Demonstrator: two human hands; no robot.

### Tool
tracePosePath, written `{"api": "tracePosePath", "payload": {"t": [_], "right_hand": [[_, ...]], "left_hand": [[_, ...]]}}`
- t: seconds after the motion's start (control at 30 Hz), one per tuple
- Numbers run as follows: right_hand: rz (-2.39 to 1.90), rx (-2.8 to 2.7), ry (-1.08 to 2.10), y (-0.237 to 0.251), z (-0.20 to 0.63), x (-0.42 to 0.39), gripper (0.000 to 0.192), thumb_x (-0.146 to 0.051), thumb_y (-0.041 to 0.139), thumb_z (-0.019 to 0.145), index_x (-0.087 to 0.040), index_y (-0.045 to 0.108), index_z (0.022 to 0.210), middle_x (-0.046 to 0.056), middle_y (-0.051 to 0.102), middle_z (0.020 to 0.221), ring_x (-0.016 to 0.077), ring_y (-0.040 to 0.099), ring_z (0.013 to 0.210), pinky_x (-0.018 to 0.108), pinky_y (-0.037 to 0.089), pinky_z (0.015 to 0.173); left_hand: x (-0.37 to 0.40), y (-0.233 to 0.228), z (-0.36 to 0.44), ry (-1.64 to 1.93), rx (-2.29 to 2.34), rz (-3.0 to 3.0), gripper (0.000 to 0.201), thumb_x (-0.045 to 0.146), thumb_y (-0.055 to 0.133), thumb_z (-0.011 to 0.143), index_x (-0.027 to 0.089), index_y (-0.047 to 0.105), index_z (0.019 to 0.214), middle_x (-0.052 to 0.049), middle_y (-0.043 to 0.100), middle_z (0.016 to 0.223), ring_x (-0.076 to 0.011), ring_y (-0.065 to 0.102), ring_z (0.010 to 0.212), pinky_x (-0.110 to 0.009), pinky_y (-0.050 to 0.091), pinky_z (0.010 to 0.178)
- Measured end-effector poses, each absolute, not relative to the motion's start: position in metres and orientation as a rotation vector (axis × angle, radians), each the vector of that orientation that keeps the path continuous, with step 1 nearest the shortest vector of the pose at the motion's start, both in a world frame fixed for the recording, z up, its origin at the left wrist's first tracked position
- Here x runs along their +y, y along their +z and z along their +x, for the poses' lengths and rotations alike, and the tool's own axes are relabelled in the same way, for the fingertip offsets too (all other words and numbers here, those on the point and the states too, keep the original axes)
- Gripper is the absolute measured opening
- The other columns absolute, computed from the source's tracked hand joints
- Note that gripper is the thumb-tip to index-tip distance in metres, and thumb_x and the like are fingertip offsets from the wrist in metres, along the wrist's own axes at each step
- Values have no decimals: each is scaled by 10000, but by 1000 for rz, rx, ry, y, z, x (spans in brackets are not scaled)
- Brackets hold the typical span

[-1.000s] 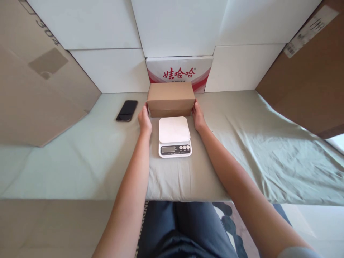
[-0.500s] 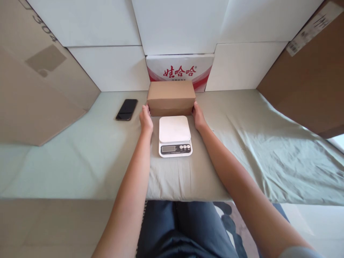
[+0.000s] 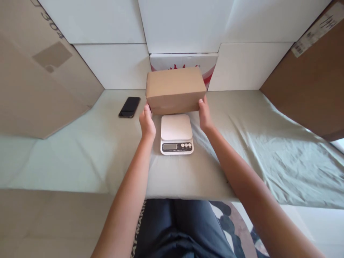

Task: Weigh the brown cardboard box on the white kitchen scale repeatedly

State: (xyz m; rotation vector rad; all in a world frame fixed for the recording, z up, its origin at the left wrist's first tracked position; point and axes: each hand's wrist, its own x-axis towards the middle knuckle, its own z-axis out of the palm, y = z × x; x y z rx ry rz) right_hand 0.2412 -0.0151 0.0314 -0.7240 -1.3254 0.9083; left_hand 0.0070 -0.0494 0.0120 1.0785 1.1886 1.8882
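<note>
A plain brown cardboard box [image 3: 175,89] is held up off the green cloth, just behind and above a white digital kitchen scale [image 3: 176,134]. My left hand [image 3: 147,123] grips the box's lower left end and my right hand [image 3: 205,116] grips its lower right end. The scale's top plate has nothing on it, and its display and buttons face me. The raised box covers most of the red print on a white carton [image 3: 211,64] behind it.
A black phone [image 3: 129,106] lies on the green cloth [image 3: 242,143] left of the box. Large brown cardboard panels [image 3: 34,79] stand at the left and at the right [image 3: 309,82]. White boxes [image 3: 113,64] form the back wall.
Both hands have lifted the brown box off the cloth and brought it slightly nearer, over the back edge of the scale. It now hides most of the red print behind it.
</note>
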Motion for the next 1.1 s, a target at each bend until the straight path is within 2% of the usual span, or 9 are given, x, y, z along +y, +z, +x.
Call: {"api": "tracePosePath", "payload": {"t": [0.1, 0.2, 0.37, 0.47, 0.63, 0.93, 1.1], "right_hand": [[-734, -1376, 879, 38, 255, -55, 691, -754, 564, 949, -405, 552, 1545, -56, 526, 1704, 279, 309, 1706, 493, 191, 1455], [-754, -1344, 901, 25, 267, -98, 630, -691, 575, 965, -444, 543, 1543, -70, 499, 1720, 298, 312, 1703, 539, 206, 1447], [-805, -1317, 979, 8, 263, -141, 677, -694, 536, 972, -432, 475, 1594, -48, 463, 1747, 302, 355, 1678, 548, 278, 1421], [-814, -1341, 990, 14, 256, -146, 681, -681, 517, 991, -396, 456, 1607, -15, 472, 1742, 293, 408, 1646, 502, 338, 1394], [-825, -1340, 977, 20, 254, -143, 642, -670, 496, 1005, -411, 462, 1592, -16, 492, 1723, 280, 423, 1633, 489, 305, 1408], [-840, -1291, 995, 17, 253, -141, 661, -670, 528, 992, -371, 482, 1579, 7, 522, 1704, 277, 327, 1690, 496, 241, 1437], [-829, -1284, 998, 18, 252, -139, 650, -664, 542, 988, -374, 491, 1568, -9, 501, 1723, 269, 284, 1712, 488, 226, 1445]], "left_hand": [[-92, 18, 20, 1911, 1220, 1077, 964, 923, 499, 868, 168, 723, 1424, -190, 647, 1567, -350, 535, 1550, -437, 420, 1302], [-134, 14, 28, 1875, 1238, 1090, 957, 920, 481, 879, 180, 729, 1434, -192, 640, 1575, -356, 543, 1540, -454, 422, 1300], [-174, -4, 26, 1918, 1294, 1034, 969, 922, 507, 858, 165, 745, 1414, -215, 669, 1528, -375, 582, 1501, -489, 448, 1279], [-176, -7, 23, 1940, 1329, 998, 1009, 939, 500, 839, 142, 746, 1407, -232, 666, 1523, -393, 580, 1498, -514, 449, 1274], [-169, -7, 24, 1920, 1337, 1010, 1011, 945, 492, 838, 155, 739, 1420, -222, 656, 1537, -381, 576, 1503, -495, 451, 1275], [-164, -6, 26, 1893, 1324, 1051, 1001, 911, 512, 866, 157, 670, 1503, -211, 614, 1589, -362, 512, 1559, -463, 413, 1304], [-162, -6, 27, 1902, 1315, 1043, 1030, 904, 533, 860, 118, 653, 1514, -231, 597, 1596, -363, 522, 1552, -456, 417, 1301]]}}
